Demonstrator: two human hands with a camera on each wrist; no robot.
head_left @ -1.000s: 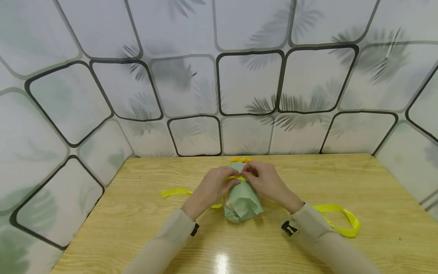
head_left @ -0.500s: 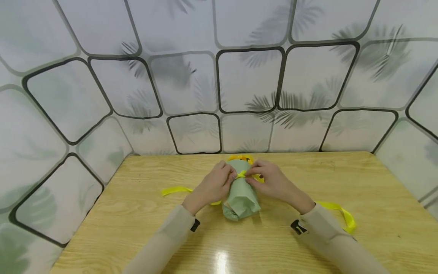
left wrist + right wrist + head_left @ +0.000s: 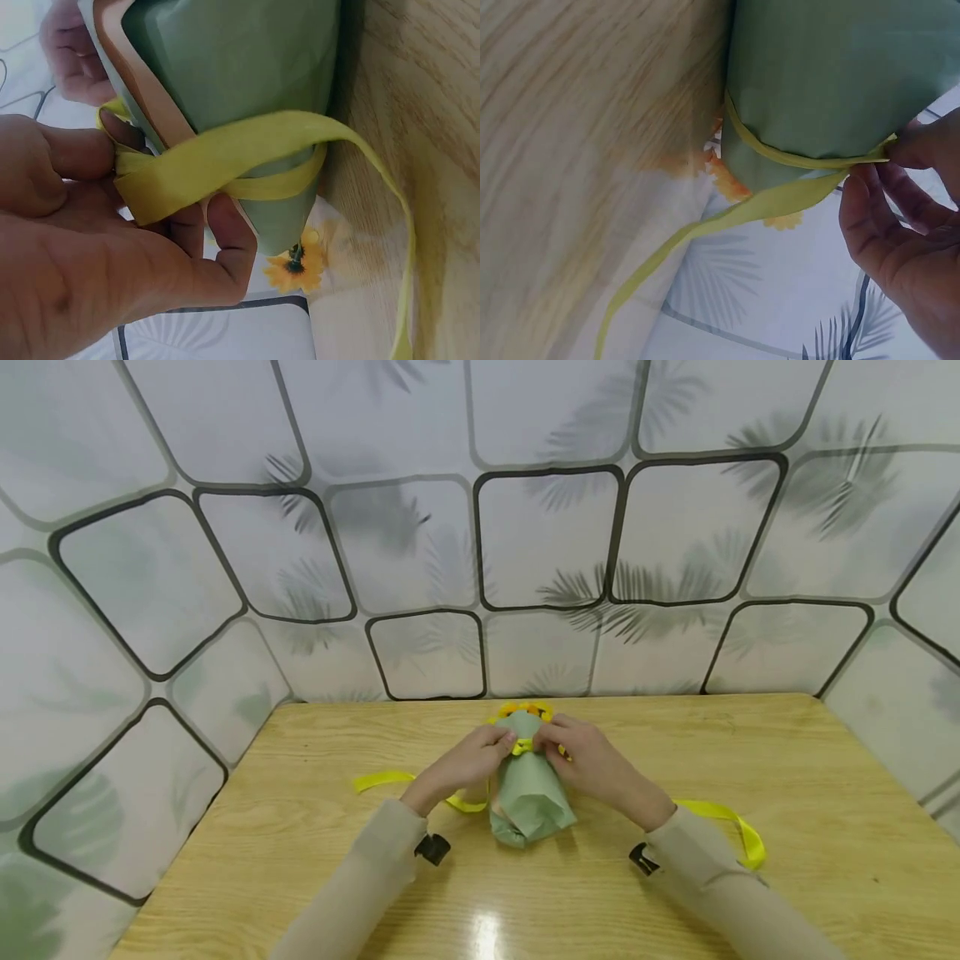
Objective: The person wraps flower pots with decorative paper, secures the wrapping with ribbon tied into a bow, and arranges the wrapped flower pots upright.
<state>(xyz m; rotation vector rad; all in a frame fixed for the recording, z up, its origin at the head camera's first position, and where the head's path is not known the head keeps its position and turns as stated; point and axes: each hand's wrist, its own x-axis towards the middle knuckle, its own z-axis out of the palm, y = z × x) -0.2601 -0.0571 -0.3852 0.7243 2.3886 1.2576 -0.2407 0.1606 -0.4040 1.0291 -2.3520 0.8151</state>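
A bouquet in green wrapping paper (image 3: 531, 793) lies mid-table, with yellow-orange flowers (image 3: 536, 710) at its far end. Yellow ribbon (image 3: 522, 747) runs around the wrap and gathers at a small knot or loop on top. From the left, my left hand (image 3: 465, 762) pinches the ribbon, thumb on top; its wrist view shows a wide ribbon strip (image 3: 247, 154) crossing the paper and its peach-coloured edge (image 3: 154, 82). My right hand (image 3: 588, 762) pinches the ribbon from the other side. In the right wrist view, a ribbon tail (image 3: 787, 196) drops away below those fingertips.
The wood-grain table (image 3: 300, 868) ends at a patterned backdrop (image 3: 547, 543) behind and at both sides. One loose ribbon end (image 3: 384, 779) lies left of the bouquet, and another ribbon length (image 3: 738, 827) curves out beside the right sleeve (image 3: 712, 868).
My hands first drew slightly apart on the ribbon; since then my left hand has turned, bringing its thumb on top beside the knot. The ribbon by the right sleeve has slid inward.
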